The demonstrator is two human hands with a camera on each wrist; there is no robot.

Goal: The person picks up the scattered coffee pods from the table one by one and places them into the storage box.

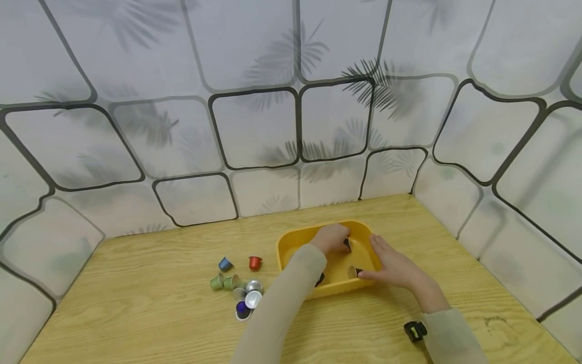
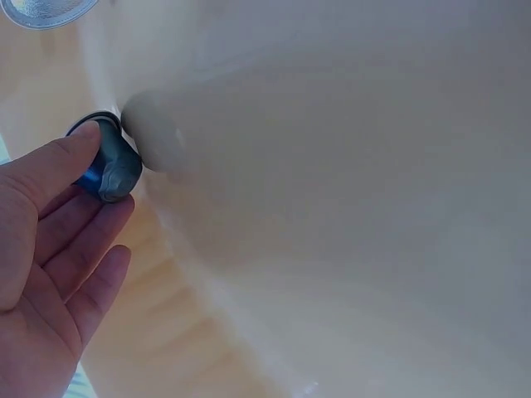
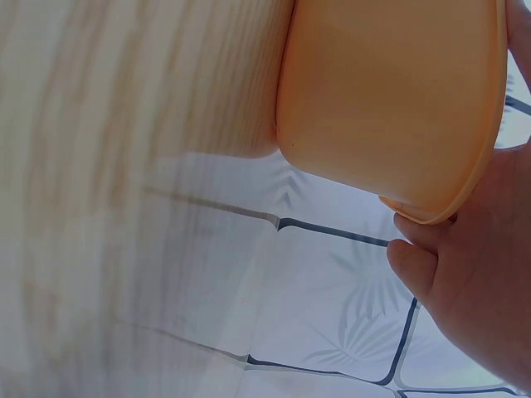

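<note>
1. We have the left hand (image 1: 331,237) inside the tray (image 1: 291,242), toward its far right part. Thumb and fingers pinch a dark capsule (image 2: 116,170). Left wrist view: blue sheen on its side, lower fingers loosely bent below.
2. Dark patch beside that capsule on the tray surface; we can't tell if it's shadow or reflection.
3. We have the right hand (image 1: 395,265) gripping the tray's right rim: thumb over the near right part, other fingers along the outside. Right wrist view shows two fingertips just under the rim.
4. Tray: yellow, right of centre on the desk (image 1: 150,318).
5. Also in the tray: a brown capsule (image 1: 353,272) at near right, pale face left, by the right thumb; we can't tell if they touch. A black capsule (image 1: 320,279) at near left, partly behind the left sleeve (image 1: 291,293).
6. Left of the tray, on the desk: a blue capsule (image 1: 225,264), a red capsule (image 1: 255,263) to its right, two green capsules (image 1: 225,282) nearer, silver capsules (image 1: 253,299) right of those, a purple capsule (image 1: 243,309) nearest.
7. Behind: patterned cloth (image 1: 259,131).
</note>
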